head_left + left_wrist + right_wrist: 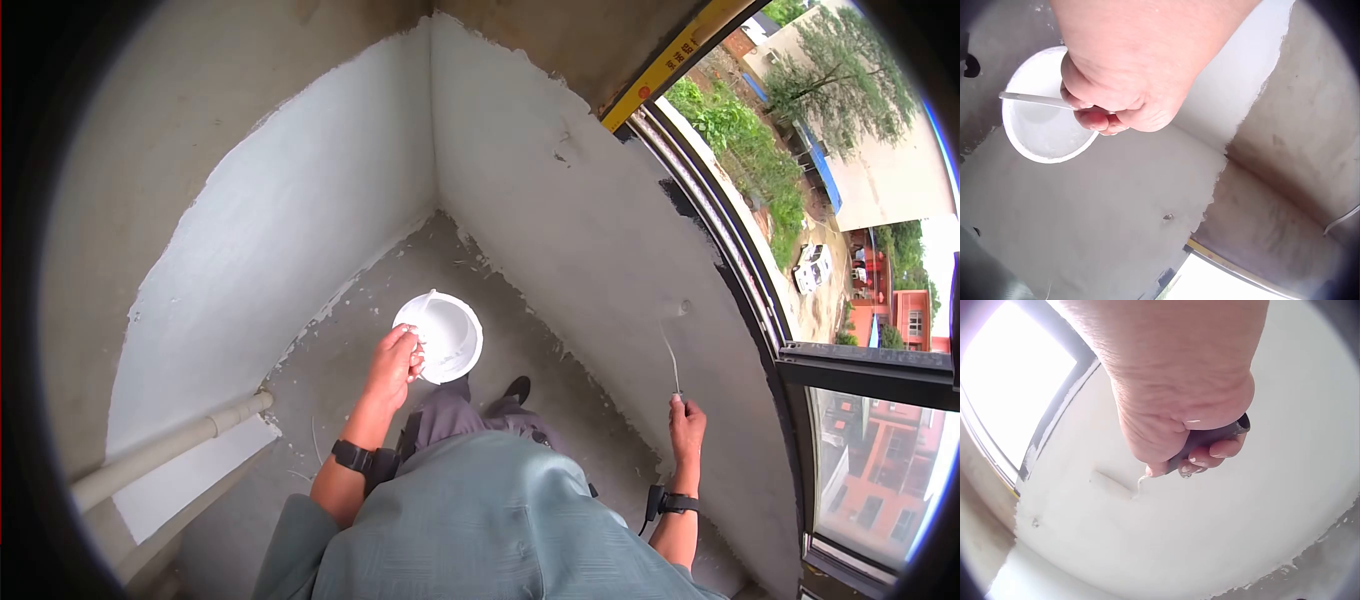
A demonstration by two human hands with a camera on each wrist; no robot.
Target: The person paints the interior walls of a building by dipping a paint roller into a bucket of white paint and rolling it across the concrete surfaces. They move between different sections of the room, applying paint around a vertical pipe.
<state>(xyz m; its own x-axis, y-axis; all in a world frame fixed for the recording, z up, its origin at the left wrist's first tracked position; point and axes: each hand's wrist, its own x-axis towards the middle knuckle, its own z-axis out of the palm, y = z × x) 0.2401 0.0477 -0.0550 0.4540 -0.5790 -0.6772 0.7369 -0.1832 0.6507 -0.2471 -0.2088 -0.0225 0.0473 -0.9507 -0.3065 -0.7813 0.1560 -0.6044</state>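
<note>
Your right hand [687, 430] has its fingers curled round the dark grip [1210, 440] of the roller [1113, 485]. The relation that matters, I judge, is how that roller lies to your fist: its sleeve is out past the thumb side, at the far end of a thin wire [669, 352], up against the wall [560, 210] by the look of it. The sleeve's long axis runs roughly crosswise to the grip rather than in line with it. Whether it presses on the wall or only skims it, you cannot tell from here.

Your left hand [393, 365] grips the bucket [475, 340] by its white handle [1032, 98], fingers wrapped round it. The bucket hangs in front of your legs, just beside that hand, its mouth facing up and white inside. It is well apart from the roller, off to your left; your right hand is the nearer one to the wall and window [870, 450].
</note>
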